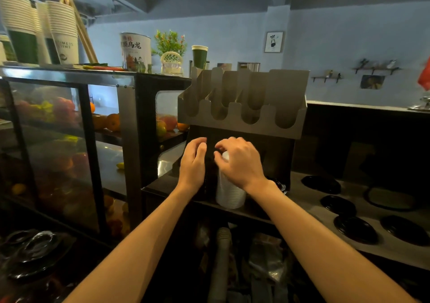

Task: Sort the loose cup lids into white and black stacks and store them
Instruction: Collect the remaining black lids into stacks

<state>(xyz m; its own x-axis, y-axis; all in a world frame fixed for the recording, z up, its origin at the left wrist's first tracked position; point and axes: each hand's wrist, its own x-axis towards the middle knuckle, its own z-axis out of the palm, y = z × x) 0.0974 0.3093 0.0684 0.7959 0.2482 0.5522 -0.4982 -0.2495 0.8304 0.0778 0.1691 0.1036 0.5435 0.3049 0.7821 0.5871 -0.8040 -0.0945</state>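
The right hand point(239, 161) is curling its fingers over the top of the white lid stack point(229, 193), which is standing on the worktop point(302, 191) under the steel rack point(242, 107). The left hand point(194, 161) is sitting just beside it, fingers bent; whether it is holding anything cannot be told.

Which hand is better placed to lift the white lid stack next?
Probably the right hand: its fingers curl over the top of the white lid stack. The left hand sits beside it.
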